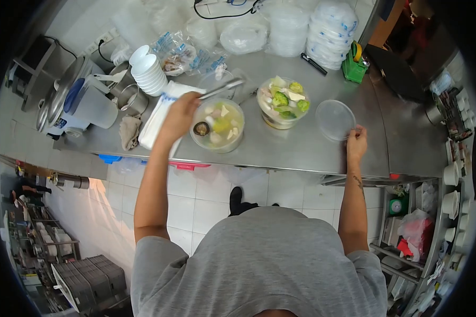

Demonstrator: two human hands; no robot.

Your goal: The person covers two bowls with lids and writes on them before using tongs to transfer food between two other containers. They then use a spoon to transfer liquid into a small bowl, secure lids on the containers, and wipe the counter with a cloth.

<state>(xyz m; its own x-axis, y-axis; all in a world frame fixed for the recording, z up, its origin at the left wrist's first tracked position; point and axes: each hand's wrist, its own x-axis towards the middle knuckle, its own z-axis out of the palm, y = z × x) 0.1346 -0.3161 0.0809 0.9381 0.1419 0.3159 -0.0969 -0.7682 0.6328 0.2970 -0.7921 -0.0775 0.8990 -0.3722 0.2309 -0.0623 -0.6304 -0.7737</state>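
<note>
Closed around metal tongs [223, 87], the left hand [181, 114] holds them beyond the soup tub [223, 148], their long axis running rightward and slightly away, tips toward the broccoli tub [284, 124]. Fingers of the right hand [357, 141] pinch the round clear lid [336, 120] at its near-right edge.

head: worn high | faces forward and down | counter [296, 153] near

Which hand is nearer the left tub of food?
Left: the left hand, with tongs, is close to the left tub; the right hand is farther, past the broccoli tub, at the clear lid.
</note>
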